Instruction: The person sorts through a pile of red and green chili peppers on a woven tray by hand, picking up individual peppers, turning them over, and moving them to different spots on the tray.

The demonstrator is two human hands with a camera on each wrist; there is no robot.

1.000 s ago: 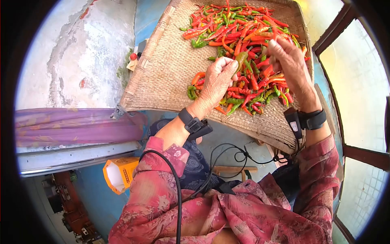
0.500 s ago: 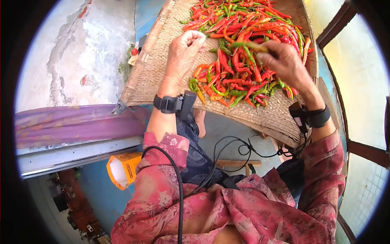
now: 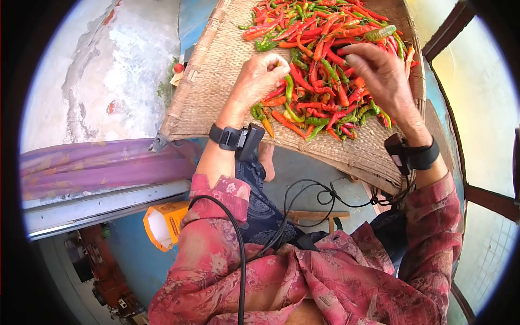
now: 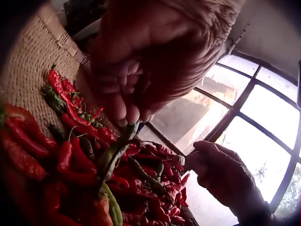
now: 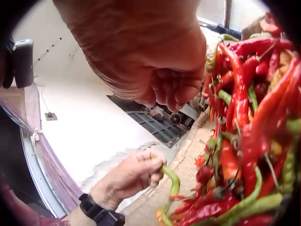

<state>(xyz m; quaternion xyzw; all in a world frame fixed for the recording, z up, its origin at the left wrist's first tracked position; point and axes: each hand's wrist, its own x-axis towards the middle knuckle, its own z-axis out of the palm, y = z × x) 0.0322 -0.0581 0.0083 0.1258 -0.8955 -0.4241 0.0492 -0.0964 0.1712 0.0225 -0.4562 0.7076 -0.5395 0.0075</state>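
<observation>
My left hand pinches a slender green chili pepper by one end. It hangs from the fingertips at the near left edge of the chili pile. In the right wrist view, the same green chili curves down from the left thumb and fingers. My right hand hovers over the right side of the pile, fingers loosely bent, thumb apart, nothing held between them. Just beyond its knuckles a thick, mottled green chili shows on top of the red ones.
A large woven tray with a raised rim bears the red, orange and green chilies. Black cables hang below its near edge, by a wooden stool. An orange box stands at left; windows line the right.
My right hand has let go of the thick green chili, which now shows at the pile's upper right. My left hand, empty half a second ago, has picked up a slender green chili.
</observation>
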